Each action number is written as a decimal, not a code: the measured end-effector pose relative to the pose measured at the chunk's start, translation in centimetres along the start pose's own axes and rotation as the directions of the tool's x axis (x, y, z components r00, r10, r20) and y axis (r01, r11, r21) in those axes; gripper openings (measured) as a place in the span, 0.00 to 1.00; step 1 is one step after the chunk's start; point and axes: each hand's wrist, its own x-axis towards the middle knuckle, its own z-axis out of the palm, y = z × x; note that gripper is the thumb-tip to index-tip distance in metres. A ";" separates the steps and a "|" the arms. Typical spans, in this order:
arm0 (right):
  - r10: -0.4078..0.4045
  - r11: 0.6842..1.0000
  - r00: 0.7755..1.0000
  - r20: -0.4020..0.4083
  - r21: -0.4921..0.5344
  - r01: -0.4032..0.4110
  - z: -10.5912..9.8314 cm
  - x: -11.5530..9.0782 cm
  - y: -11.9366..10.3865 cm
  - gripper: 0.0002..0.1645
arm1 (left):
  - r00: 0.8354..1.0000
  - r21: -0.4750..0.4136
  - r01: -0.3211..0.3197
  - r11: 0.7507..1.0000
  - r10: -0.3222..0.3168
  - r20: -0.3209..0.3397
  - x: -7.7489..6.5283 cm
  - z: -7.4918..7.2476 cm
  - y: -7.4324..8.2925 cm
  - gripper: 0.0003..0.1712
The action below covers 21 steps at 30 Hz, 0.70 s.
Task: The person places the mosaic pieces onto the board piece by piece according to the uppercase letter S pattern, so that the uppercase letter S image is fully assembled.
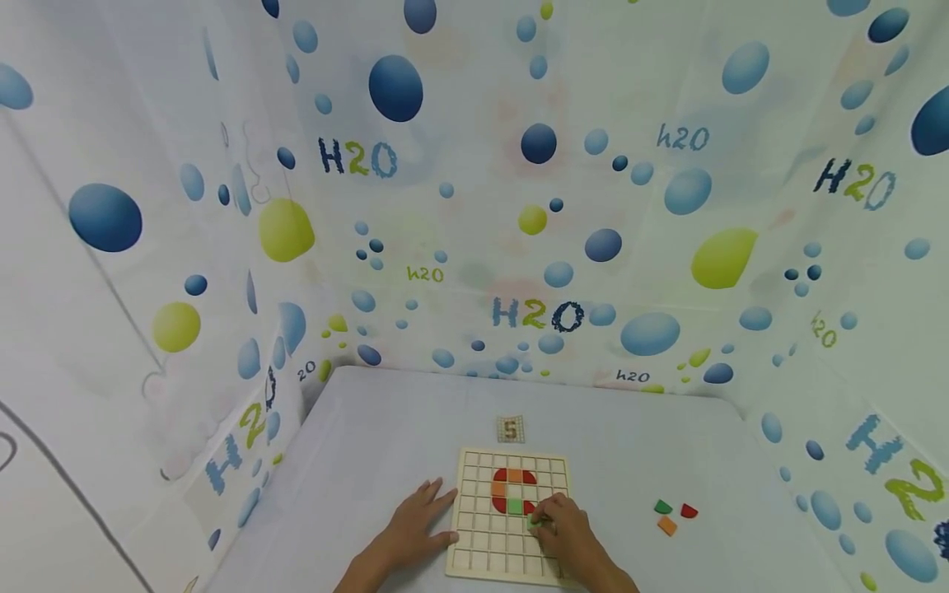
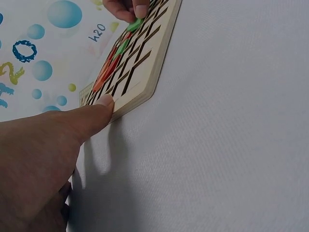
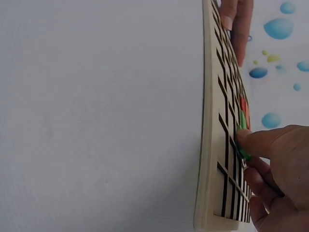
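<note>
A wooden grid board lies on the white table. My left hand is at its left edge with fingers spread; in the left wrist view the thumb presses against the board's corner. Over the right-middle cells, my right hand pinches a green tile between thumb and fingers, close over the grid. Just above it in the head view, red rounded tiles, orange square tiles and a green square tile sit in the cells as a curved figure. The right fingers partly hide the held tile.
Behind the board lies a small pattern card with an S-shaped figure. To the right are a loose green tile, a red tile and an orange tile. A bubble-print curtain surrounds the table's back and sides.
</note>
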 end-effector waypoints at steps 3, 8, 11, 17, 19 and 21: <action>-0.027 1.000 1.000 0.007 -0.009 0.027 0.2 -0.2 -0.1 0.06 | 1.000 0.005 0.008 1.000 -0.008 0.010 0.0 -0.1 0.1 0.45; -0.055 0.997 0.998 -0.006 -0.050 0.054 0.4 -0.3 0.1 0.05 | 1.000 0.007 0.007 1.000 -0.007 0.008 0.0 0.1 -0.1 0.45; -0.069 0.996 0.998 -0.017 -0.054 0.068 0.4 -0.4 0.2 0.04 | 1.000 0.010 0.006 1.000 -0.006 0.005 0.1 0.1 -0.1 0.45; -0.050 0.996 0.999 -0.008 -0.073 0.049 0.4 -0.7 0.5 0.07 | 1.000 -0.007 0.003 1.000 -0.003 0.009 0.0 0.1 0.0 0.45; -0.045 0.997 0.999 -0.002 -0.067 0.045 0.3 -0.7 0.4 0.06 | 1.000 -0.001 0.000 1.000 0.000 0.007 0.0 0.2 -0.1 0.45; -0.036 0.998 0.999 0.002 -0.061 0.036 0.2 -0.7 0.2 0.06 | 1.000 0.001 -0.002 1.000 0.002 0.004 0.1 0.2 -0.1 0.45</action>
